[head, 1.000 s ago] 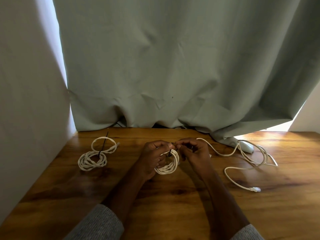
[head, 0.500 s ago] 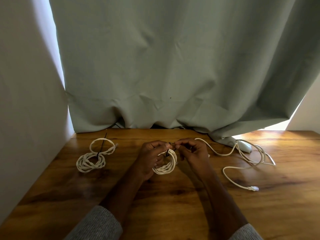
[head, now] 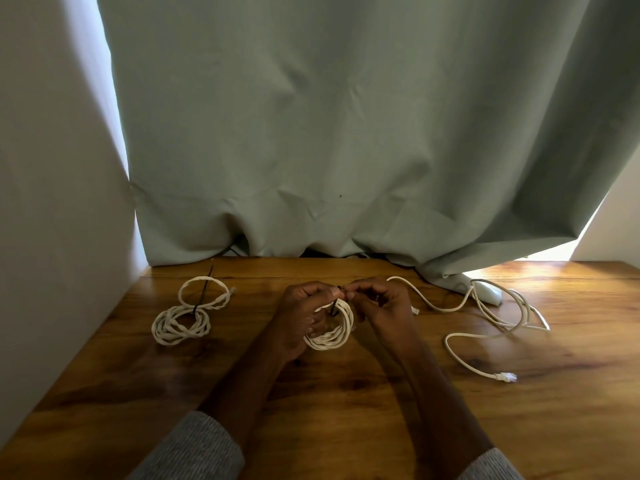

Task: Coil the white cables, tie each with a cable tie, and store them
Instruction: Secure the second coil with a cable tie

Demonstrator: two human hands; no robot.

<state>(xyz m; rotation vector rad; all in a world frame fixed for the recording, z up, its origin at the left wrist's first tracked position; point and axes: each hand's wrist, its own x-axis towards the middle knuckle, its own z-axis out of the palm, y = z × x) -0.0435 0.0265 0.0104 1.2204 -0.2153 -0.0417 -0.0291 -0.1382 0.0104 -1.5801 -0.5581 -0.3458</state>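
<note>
A coiled white cable [head: 332, 336] stands on edge at the middle of the wooden table [head: 311, 410], with my left hand [head: 299, 317] gripping its left side. A thin black cable tie [head: 334, 305] wraps the top of this coil. My right hand [head: 381, 306] pinches the tie's end just above the coil, fingertips meeting those of the left hand. To the left lies a second coiled white cable [head: 185, 315], bound with a black tie whose tail sticks up. A loose white cable [head: 485, 323] sprawls on the right, its plug end near the front.
A grey-green curtain [head: 346, 133] hangs down to the table's back edge. A pale wall [head: 52, 202] closes the left side. A small white object [head: 488, 292] lies under the curtain's edge at the right rear. Bare wood lies in front of my forearms.
Both hands stay at the coil's top, working the tie with small finger movements. The view has shifted slightly; nothing else on the table has moved.
</note>
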